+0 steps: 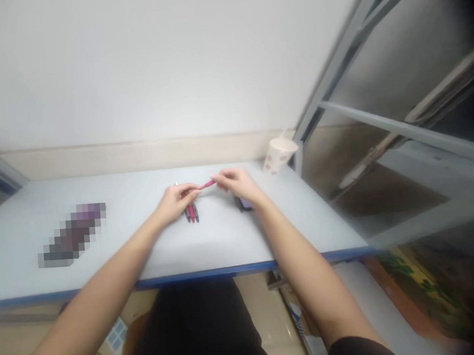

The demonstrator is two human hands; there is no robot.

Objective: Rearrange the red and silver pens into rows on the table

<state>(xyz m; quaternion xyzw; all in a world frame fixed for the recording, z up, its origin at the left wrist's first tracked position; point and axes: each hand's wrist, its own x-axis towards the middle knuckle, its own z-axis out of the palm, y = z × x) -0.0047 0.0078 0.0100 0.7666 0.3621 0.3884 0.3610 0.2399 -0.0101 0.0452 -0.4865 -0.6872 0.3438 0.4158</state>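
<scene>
A slim pink pen (208, 184) is held above the table between my two hands. Its left end is pinched in the fingertips of my left hand (177, 201), and my right hand (237, 183) grips the other end with thumb and fingers. Under and beside my left hand lie several pens, a red one (191, 214) between two grey ones (196, 212); their upper parts are hidden by the hand. A dark-edged flat object (245, 204), partly covered by my right wrist, rests on the table.
On the white table (225, 242), a spotted paper cup (278, 156) with a straw stands at the back right. A pixelated dark and purple object (74, 233) lies at the left. A metal frame (398, 122) rises along the right side, and a wall closes the back.
</scene>
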